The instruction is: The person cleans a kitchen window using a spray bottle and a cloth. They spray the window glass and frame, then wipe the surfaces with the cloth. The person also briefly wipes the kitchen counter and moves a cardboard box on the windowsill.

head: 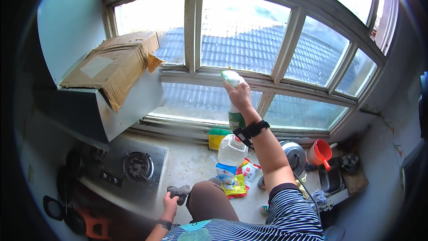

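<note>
My right hand (pixel 239 93) grips the neck of a spray bottle (pixel 236 119) with a green-and-white trigger head, raised in front of the window. Behind the bottle are glass panes (pixel 239 36) in worn, pale frames, streaked with droplets in places. My left hand (pixel 171 204) holds a crumpled dark grey cloth (pixel 179 194) low over the counter, beside my bent knee (pixel 211 201). Whether the nozzle touches anything is hard to tell. My forearm and wristband hide the lower part of the bottle.
Left stand a gas stove (pixel 137 167) and a range hood (pixel 127 107) bearing a cardboard box (pixel 110 63). Before me on the counter (pixel 187 160) are a clear plastic jug (pixel 232 150) and several seasoning packets (pixel 235 185). A lidded pot (pixel 293 157) and a red dipper (pixel 319 152) stand right.
</note>
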Demonstrator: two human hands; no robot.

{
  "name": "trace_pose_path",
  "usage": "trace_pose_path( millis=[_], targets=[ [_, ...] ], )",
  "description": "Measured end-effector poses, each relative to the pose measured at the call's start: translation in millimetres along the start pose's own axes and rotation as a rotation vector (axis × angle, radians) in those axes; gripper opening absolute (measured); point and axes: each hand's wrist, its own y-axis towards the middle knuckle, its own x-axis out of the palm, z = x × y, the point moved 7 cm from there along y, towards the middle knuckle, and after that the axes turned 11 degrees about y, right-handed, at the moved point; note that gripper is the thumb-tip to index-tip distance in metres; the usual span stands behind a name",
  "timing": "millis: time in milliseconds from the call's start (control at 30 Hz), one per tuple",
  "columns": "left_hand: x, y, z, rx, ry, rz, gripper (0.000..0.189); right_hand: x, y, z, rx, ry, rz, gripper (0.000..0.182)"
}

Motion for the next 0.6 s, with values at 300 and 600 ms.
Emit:
trace_pose_path(
  millis=[300, 600],
  targets=[
    [-16, 2, -31, 0.019, 0.032, 0.002, 0.027, -118, -8, 50, -0.013, -0.477, 0.326, 0.042],
    [-12, -3, -3, 0.028, -0.023, 0.006, 0.023, -154, -22, 85, 0.027, -0.204, 0.360, 0.036]
  ],
)
